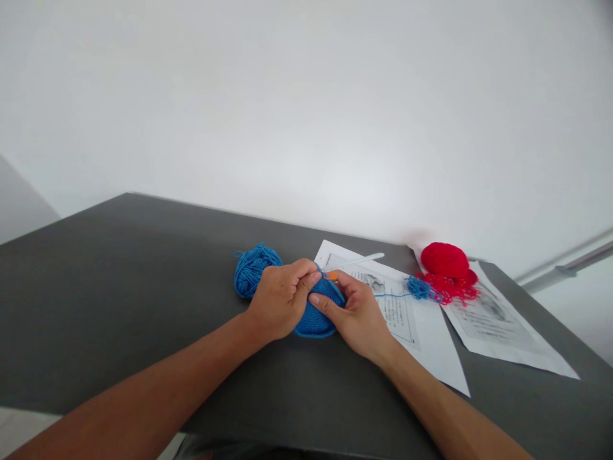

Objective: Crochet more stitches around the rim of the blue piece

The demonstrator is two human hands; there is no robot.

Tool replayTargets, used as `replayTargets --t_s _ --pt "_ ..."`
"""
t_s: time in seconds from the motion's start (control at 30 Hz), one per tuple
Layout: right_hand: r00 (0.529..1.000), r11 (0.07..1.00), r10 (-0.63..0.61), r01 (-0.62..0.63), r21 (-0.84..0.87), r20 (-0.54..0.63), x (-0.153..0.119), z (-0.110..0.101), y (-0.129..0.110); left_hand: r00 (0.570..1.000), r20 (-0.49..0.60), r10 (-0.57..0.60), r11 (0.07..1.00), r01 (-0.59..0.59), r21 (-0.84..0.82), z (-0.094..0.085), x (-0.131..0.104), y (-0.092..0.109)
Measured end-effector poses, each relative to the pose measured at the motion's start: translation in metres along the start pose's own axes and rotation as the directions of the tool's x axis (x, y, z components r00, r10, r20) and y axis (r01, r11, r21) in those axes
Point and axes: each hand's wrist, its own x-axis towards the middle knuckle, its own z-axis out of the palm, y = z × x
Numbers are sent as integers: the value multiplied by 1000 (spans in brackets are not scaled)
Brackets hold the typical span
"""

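Observation:
A round blue crochet piece (315,324) with visible rows of stitches sits between my hands, just above the dark table. My left hand (280,299) is closed, thumb and index finger pinched at the piece's upper edge by a strand of blue yarn. My right hand (359,312) grips the piece from the right, its thumb pressed on the front. A small orange item (332,276) shows by the right fingertips; its kind is unclear. A slim white stick (368,258) slants right behind the fingers; I cannot tell whether it is held. My fingers hide part of the piece.
A blue yarn ball (256,271) lies behind my left hand. Printed sheets (438,348) lie to the right on the table (143,287). On them rest a red yarn ball (444,259), loose red yarn (453,289) and a blue yarn tangle (418,288). A white wall stands behind.

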Motion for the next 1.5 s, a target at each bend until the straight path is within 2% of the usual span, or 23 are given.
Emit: replayTargets --t_s 0.1,0.23,0.43,0.53,0.83,1.07,1.3,1.5 --pt "998 994 -44 39 -98 -46 2 -4 4 998 62 11 999 -9 -35 0 0 0" --pt "998 982 -62 57 -180 -21 4 -10 11 995 94 -26 998 31 -51 0 1 -2" --pt "981 993 23 -1 -117 191 8 -24 20 985 148 -88 994 97 -54 0 4 -13" --pt "969 995 78 -59 -86 235 7 -30 22 979 178 -100 991 113 -68 -1 4 -16" --pt "987 996 75 -81 41 141 6 -28 32 979 191 -77 988 100 -118 4 0 -20" --pt "998 959 -2 -16 284 63 6 -16 33 975 215 -58 969 107 -224 15 -7 -17" --pt "997 911 -23 -8 412 70 8 -28 30 978 181 -100 918 161 -362 25 -8 -11" --pt "998 902 -42 18 431 47 12 -33 35 966 220 -135 833 231 -503 26 -8 -2"
